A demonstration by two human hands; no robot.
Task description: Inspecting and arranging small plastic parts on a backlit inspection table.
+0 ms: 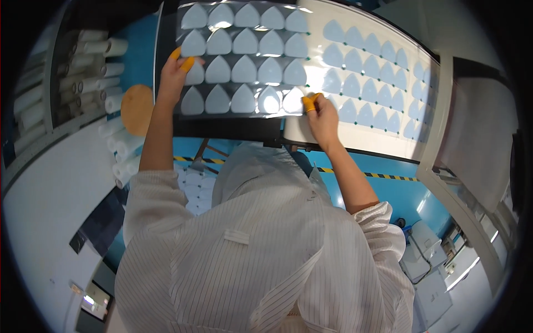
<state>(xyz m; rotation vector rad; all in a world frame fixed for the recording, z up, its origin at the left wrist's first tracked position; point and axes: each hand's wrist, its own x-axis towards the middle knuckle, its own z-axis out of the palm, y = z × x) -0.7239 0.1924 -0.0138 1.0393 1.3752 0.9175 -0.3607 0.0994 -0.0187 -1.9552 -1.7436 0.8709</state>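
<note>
I see my left hand (176, 72) and right hand (321, 114) pinching the glossy clear film sheet of pale shield-shaped pads (241, 61), lifted partly off the white backing sheet (377, 83); separation unfinished.

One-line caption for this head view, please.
Both hands, left hand and right hand, hold a clear sheet of pale blue pointed pads above a white web.

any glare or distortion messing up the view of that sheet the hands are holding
Head view: white glare spots sit on the glossy sheet, strongest near the right hand and along the top row; the left hand is glare-free; fisheye bends the table edge and darkens the corners.
</note>
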